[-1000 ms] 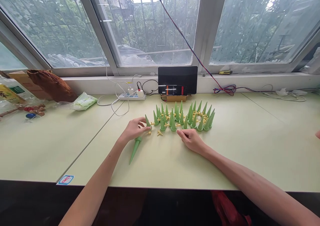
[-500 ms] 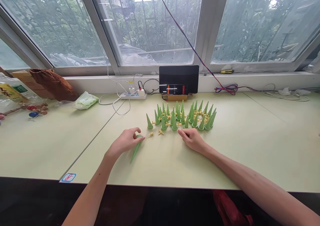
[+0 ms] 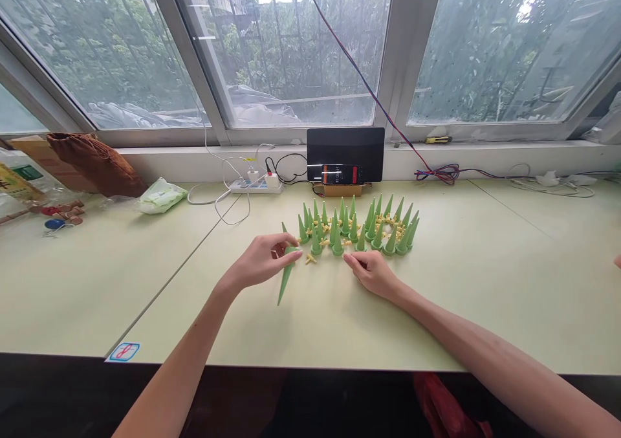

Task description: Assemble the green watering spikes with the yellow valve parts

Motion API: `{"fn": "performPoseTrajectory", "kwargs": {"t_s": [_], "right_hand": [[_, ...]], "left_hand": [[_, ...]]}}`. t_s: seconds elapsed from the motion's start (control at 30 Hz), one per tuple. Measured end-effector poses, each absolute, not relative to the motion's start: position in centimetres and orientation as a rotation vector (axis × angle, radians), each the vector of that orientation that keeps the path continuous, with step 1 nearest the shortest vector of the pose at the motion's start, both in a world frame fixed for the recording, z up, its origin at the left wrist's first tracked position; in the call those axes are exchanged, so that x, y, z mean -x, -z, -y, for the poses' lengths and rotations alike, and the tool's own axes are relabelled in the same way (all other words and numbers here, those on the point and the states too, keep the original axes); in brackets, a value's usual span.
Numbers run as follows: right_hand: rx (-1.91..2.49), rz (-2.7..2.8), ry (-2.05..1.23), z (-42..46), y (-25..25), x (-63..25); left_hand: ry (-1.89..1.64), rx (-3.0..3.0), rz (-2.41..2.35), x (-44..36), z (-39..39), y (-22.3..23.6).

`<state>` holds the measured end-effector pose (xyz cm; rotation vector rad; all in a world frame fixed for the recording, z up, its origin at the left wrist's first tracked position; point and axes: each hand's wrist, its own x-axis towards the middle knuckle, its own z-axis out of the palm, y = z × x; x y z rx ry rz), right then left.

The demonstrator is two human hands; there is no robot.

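My left hand (image 3: 262,260) is closed around the wide end of a green cone (image 3: 285,284), whose narrow tip points down toward the table's front. Behind its fingers a standing green cone (image 3: 284,228) is partly hidden. My right hand (image 3: 372,273) lies on the table with its fingers curled and pressed together; what they hold, if anything, is hidden. Just beyond it, several upright green cones (image 3: 337,242) stand in a cluster, with small yellow connectors (image 3: 388,220) among them. One loose yellow T-shaped connector (image 3: 311,259) lies between my hands.
A phone (image 3: 341,175) leans against a black tablet (image 3: 345,150) at the back. A power strip (image 3: 256,186) with white cables stands left of it. Further left are a brown pouch (image 3: 97,163) and a green-white packet (image 3: 162,196). A fingertip (image 3: 618,261) shows at the right edge.
My left hand has moved right and slightly forward with the green cone, and now covers the spot where a small yellow piece lay. My right hand stays put.
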<state>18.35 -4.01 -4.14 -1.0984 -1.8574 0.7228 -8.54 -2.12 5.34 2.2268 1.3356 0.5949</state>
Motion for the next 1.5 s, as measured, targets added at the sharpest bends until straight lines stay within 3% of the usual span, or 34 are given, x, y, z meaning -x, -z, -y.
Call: {"fn": "performPoseTrajectory", "kwargs": {"t_s": [0.13,0.33,0.5,1.17,1.5], "right_hand": [[1.108,1.845,-0.698,4.2,3.8,-18.4],[1.047,1.852,-0.729,4.9,3.3,-18.2],[0.988,1.851,-0.763,5.4,3.4,-18.0],[0.974,1.966,-0.692,5.8,2.8,-17.8],[0.985,1.940,-0.689,5.7,2.5,-17.7]], "left_hand": [[-0.699,-2.140,-1.146,5.3,1.4,-5.3],[-0.819,-2.021,-0.990,2.4,1.5,-1.8],[-0.745,-1.837,-0.936,1.9,2.2,0.2],[-0.536,-1.379,-0.916,0.7,3.4,0.3],[-0.574,-1.464,-0.938,0.5,3.4,0.1]]}}
